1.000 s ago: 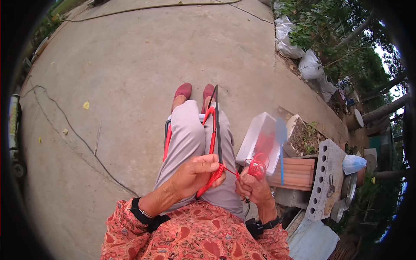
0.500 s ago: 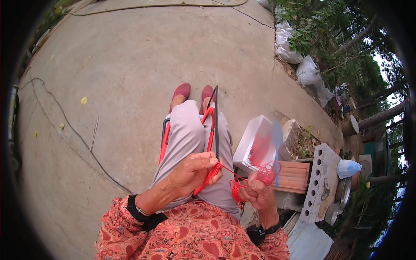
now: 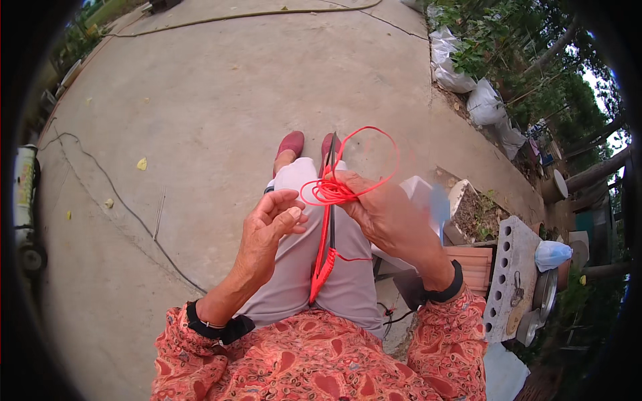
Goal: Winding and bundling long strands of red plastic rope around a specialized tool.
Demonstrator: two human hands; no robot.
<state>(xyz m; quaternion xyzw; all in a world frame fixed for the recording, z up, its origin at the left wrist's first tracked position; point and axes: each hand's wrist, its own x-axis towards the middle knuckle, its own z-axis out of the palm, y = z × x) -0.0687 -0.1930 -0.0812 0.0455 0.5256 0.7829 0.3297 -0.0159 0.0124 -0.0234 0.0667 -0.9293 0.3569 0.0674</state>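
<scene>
In my right hand [image 3: 381, 210] is a loose bundle of red cord [image 3: 332, 192], pinched between the fingers, with a wide loop standing out to the right. My left hand [image 3: 267, 230] is just left of the bundle, fingers loosely bent and apart, holding nothing. Across my lap lies a narrow frame with a black bar [image 3: 332, 230] and a side wrapped in red cord [image 3: 323, 277]. A single strand runs rightward from the wrapped part. My right hand and the bundle cover part of the frame's upper portion.
At my right stand a white foam box [image 3: 418, 190], reddish ribbed tiles [image 3: 470, 267] and a concrete block with holes [image 3: 511, 281]. A blue-white bag [image 3: 552, 254] rests beside it. White sacks [image 3: 485, 101] line the concrete's edge. A dark cable [image 3: 127, 214] lies to the left.
My left hand has let go of the wrapped frame and opened. My right hand has moved up and left with the cord bundle, over the frame. The view has shifted slightly.
</scene>
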